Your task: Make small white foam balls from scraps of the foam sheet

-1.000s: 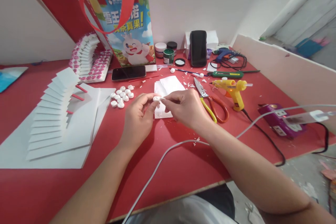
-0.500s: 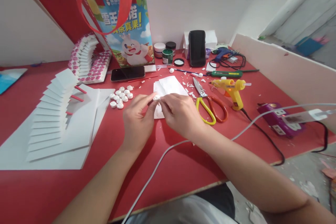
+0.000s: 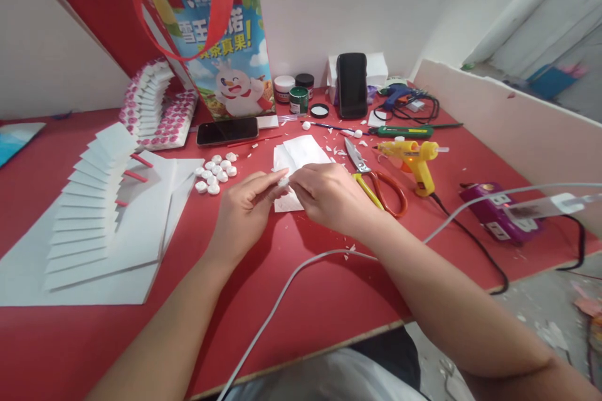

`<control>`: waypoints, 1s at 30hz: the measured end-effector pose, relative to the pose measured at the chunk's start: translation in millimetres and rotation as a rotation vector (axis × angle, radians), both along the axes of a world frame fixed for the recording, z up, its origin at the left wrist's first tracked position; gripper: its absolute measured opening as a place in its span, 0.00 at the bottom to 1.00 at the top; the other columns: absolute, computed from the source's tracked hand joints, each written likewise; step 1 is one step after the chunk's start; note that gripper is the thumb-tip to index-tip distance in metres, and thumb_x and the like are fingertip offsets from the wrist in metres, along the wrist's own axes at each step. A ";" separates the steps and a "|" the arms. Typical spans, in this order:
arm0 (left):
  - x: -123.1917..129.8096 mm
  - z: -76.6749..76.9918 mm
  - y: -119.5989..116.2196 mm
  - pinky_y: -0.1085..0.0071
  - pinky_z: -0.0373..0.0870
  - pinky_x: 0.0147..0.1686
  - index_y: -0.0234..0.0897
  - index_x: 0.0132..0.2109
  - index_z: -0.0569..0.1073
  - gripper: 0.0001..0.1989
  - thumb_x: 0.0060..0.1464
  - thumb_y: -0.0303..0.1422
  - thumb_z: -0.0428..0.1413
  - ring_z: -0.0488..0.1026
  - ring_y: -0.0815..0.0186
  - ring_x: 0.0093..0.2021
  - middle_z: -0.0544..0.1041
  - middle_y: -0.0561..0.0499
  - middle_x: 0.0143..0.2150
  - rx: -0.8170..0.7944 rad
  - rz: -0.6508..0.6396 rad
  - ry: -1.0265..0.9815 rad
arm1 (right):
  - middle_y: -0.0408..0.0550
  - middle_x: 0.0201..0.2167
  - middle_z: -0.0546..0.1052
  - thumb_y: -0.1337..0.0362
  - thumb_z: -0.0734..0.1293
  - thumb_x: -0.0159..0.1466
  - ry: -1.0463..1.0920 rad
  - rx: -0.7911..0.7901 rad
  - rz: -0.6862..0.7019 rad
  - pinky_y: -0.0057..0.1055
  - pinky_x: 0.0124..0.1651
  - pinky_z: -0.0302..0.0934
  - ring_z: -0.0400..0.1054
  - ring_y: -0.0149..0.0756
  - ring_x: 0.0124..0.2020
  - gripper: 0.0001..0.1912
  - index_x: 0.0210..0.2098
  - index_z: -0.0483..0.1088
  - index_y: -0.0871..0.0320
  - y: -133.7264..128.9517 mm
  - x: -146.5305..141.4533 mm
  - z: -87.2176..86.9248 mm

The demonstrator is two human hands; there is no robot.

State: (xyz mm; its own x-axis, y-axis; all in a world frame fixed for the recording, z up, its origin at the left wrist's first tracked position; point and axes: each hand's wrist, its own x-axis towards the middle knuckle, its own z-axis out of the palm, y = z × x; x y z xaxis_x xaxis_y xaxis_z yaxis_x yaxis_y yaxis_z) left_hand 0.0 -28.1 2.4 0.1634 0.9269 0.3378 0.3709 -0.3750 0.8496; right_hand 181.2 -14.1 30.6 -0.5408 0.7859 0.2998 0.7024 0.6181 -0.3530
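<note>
On the counter (image 3: 329, 307), a cluster of small rolled pieces (image 3: 216, 169) lies left of the folded paper (image 3: 305, 149); farther left, a fan of folded strips (image 3: 84, 213) rests on flat boards (image 3: 94, 288). Behind the paper, to the left, a phone (image 3: 228, 130) lies before a standing carrier bag (image 3: 239, 75); jars (image 3: 298, 101) stand straight behind, an upright phone (image 3: 352, 84) behind right. To its right come scissors (image 3: 358, 160), then a glue gun (image 3: 421, 166). A cable (image 3: 294, 279) passes in front.

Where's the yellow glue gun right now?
In the head view, the yellow glue gun lies on the right side, between the orange-and-yellow-handled scissors and the purple box.
</note>
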 end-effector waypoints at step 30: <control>5.7 15.4 0.2 0.77 0.71 0.32 0.33 0.33 0.69 0.09 0.44 0.22 0.62 0.66 0.72 0.32 0.64 0.51 0.32 -0.923 -0.401 -1.339 | 0.39 0.21 0.69 0.70 0.63 0.58 0.789 -0.338 -0.144 0.24 0.25 0.54 0.57 0.23 0.21 0.06 0.28 0.72 0.62 -5.7 -7.4 16.2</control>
